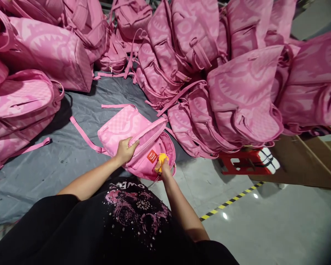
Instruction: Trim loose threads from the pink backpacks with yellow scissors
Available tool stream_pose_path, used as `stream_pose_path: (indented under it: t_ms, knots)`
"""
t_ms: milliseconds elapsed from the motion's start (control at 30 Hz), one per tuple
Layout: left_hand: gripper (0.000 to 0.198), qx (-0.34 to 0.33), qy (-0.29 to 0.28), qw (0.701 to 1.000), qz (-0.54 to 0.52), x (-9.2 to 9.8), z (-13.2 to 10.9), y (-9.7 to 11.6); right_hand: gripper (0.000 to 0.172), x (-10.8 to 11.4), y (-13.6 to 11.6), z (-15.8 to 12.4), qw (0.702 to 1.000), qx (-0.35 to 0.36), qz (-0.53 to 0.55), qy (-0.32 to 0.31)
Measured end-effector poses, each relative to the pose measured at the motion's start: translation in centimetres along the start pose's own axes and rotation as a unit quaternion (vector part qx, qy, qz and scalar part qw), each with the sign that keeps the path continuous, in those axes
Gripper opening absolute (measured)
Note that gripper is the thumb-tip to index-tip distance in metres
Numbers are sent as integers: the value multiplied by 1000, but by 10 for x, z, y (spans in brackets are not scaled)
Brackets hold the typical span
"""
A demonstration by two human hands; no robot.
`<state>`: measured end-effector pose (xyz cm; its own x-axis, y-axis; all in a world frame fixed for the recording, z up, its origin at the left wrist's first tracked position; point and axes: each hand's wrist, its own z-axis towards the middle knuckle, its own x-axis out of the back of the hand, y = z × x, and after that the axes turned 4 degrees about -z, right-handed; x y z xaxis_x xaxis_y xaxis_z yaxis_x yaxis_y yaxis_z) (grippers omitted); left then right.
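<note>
Taking the open pink backpack as the centre of my clock, I am having it lying right in front of me on the grey-covered tabletop. My left grip is closing around the edge of its raised flap, and the mouth is gaping toward four o'clock. My right grip is clutching a bright yellow object at the opening; my fingers are hiding part of it, so I am not making out what it is. A red label is showing on the pink lining between my two hands. One loose strap is trailing toward ten o'clock on the cover.

Around me, more pink bags are crowding two o'clock in a leaning stack, and a large boxy bag is lying between ten and eleven. Past the edge, a red box is sitting between three and four, and striped tape is crossing the floor at four. My black top is filling six o'clock.
</note>
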<state>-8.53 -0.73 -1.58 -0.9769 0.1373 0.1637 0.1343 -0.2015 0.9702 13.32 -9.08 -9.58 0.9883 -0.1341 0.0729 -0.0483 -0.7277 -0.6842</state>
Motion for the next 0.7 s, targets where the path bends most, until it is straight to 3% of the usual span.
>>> stream_pose_path:
  t_ms: [167,333,467,700]
  knots:
    - [41,-24,-25,999,20,4,13,2,60,-9,15,-7,993,-66,57,-85]
    - [41,-44,-38,997,42,10,26,3,59,-22,17,-4,981,-98,111,-122]
    - [44,-53,-46,996,59,13,33,2,60,-27,16,3,980,-85,126,-127]
    - [50,-114,-79,988,67,12,41,3,54,-46,12,15,989,-3,129,-77]
